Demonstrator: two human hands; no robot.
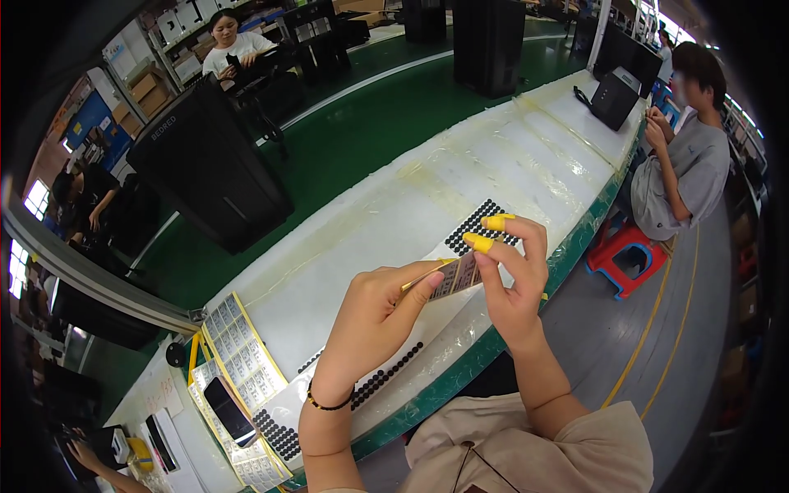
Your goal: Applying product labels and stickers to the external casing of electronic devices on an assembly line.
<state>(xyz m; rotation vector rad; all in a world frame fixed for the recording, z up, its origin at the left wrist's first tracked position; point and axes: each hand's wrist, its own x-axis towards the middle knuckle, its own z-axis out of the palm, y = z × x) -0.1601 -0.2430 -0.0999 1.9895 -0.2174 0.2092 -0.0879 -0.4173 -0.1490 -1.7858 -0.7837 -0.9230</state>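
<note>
Both hands are up close, above the near edge of the long white surface (pixel 370 222). Left hand (pixel 374 316) pinches a small strip of labels (pixel 456 275) between thumb and fingers, so the strip stays flat and steady in the air. Right hand (pixel 514 279) touches the strip's other end with its fingers pressed onto it; two fingertips wear yellow rubber caps (pixel 479 242), likely to grip the thin paper better. Under the hands lie sheets of small black dots (pixel 477 222) on the surface. More label sheets (pixel 238 353) and a dark phone (pixel 228 411) lie well apart to the left. Nothing stands between the hands. A person in grey (pixel 686 172) sits at the far end beside a red stool (pixel 625 255).
</note>
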